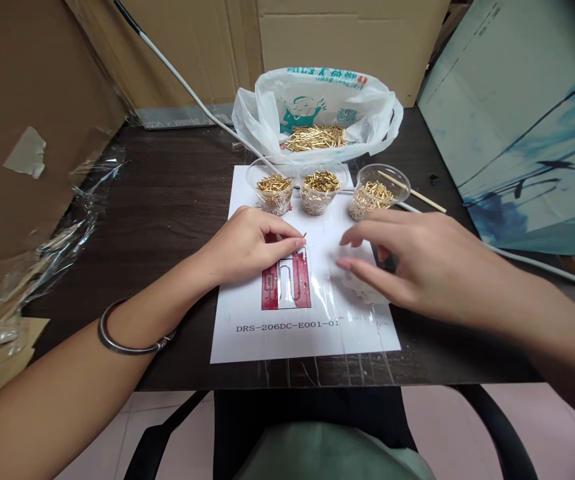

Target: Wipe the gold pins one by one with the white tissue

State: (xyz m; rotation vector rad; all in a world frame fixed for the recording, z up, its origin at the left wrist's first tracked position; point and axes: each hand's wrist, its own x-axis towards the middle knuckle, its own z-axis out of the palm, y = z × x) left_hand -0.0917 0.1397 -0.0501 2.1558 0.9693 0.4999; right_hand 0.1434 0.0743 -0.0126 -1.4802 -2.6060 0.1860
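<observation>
My left hand (245, 247) is closed in a pinch on a thin gold metal pin (304, 235), whose tip sticks up between thumb and forefinger. Below those fingertips lies a red-and-white printed rectangle (270, 297) with slot-shaped outlines, on a white paper sheet (237, 307) marked DRS-206DC-E001-01. To the right, my right hand (417, 250) hovers over the sheet, slightly blurred, with thumb and forefinger apart and nothing visible between them. Just beyond it stands the right clear plastic cup (367, 208), holding small gold pins. The middle cup (320, 202) and left cup (274, 200) hold similar pieces.
Behind the cups, a white plastic bag (267, 100) lies open with longer gold pins (316, 138) inside. A wooden stick (427, 200) leans out of the right cup. A white cable (182, 80) crosses the dark table (167, 180). Cardboard (347, 40) walls the back.
</observation>
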